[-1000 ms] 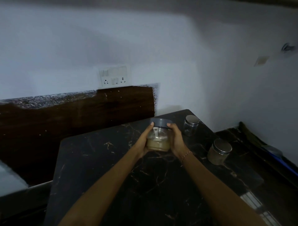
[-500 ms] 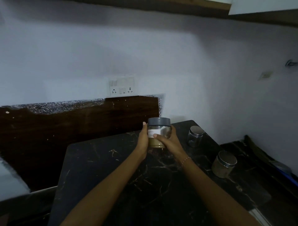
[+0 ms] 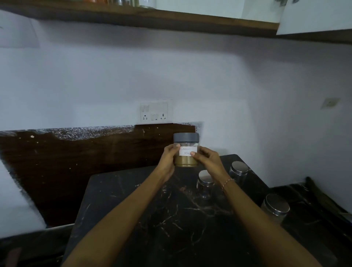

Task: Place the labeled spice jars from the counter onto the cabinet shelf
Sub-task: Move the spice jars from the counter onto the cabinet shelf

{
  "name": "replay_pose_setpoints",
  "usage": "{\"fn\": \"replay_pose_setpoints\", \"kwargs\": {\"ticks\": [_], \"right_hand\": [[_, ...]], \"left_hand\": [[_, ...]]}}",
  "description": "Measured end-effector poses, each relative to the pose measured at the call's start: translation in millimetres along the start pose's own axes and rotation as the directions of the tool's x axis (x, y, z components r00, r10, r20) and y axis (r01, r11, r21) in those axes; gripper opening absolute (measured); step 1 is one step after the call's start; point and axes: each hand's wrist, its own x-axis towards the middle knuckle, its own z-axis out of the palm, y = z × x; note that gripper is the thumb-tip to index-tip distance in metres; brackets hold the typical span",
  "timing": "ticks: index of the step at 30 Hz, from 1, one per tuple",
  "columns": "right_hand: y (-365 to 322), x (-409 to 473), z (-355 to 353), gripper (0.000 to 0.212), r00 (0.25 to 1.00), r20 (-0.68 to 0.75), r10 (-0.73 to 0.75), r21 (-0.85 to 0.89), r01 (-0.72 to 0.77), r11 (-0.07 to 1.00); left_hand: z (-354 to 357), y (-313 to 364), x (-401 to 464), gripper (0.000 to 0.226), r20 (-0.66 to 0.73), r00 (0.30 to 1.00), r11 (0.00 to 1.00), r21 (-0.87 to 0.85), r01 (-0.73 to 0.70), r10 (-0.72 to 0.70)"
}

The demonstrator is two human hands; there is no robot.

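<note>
A clear spice jar (image 3: 186, 150) with a grey lid, a white handwritten label and brown powder is held upright in the air above the dark marble counter (image 3: 171, 219). My left hand (image 3: 167, 162) grips its left side and my right hand (image 3: 208, 162) grips its right side, thumb on the label. Three steel-lidded jars stand on the counter: one (image 3: 205, 184) just under my right wrist, one (image 3: 239, 171) near the back corner, one (image 3: 275, 208) at the right. The wooden cabinet shelf (image 3: 152, 18) runs along the top of the view.
Several containers (image 3: 122, 2) stand on the shelf at the top edge. A white cabinet door (image 3: 314, 17) hangs open at the upper right. A switch and socket plate (image 3: 154, 112) is on the white wall above a dark backsplash (image 3: 76, 152).
Both hands have lifted the jar higher and turned its label toward me. The view has tilted up, so the shelf and a further steel-lidded jar now show.
</note>
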Motion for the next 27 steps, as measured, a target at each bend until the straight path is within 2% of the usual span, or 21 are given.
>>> {"fn": "replay_pose_setpoints", "kwargs": {"ticks": [3, 6, 9, 16, 22, 27], "right_hand": [[-10, 14, -3, 0.038, 0.999, 0.001, -0.04, 0.028, 0.04, 0.999], [-25, 27, -8, 0.041, 0.995, 0.001, -0.096, 0.077, 0.095, 0.992], [-48, 46, -21, 0.05, 0.989, -0.01, -0.149, 0.096, 0.15, 0.984], [-106, 88, -61, 0.047, 0.97, 0.079, -0.231, 0.064, 0.226, 0.972], [-163, 115, -82, 0.05, 0.92, 0.091, -0.38, 0.056, 0.377, 0.925], [-218, 134, -88, 0.053, 0.866, 0.062, -0.496, 0.099, 0.489, 0.867]], "left_hand": [[5, 13, 8, 0.033, -0.023, 0.994, 0.985, 0.139, -0.098, 0.102], [18, 32, 17, 0.044, -0.056, 0.97, 0.937, 0.277, -0.211, 0.235], [36, 50, 25, 0.055, -0.128, 0.95, 0.933, 0.266, -0.244, 0.285], [75, 90, 49, 0.041, -0.121, 0.883, 0.853, 0.346, -0.39, 0.453], [110, 142, 70, 0.04, -0.197, 0.784, 0.775, 0.414, -0.477, 0.588], [134, 198, 72, 0.035, -0.194, 0.673, 0.678, 0.435, -0.593, 0.714]]}}
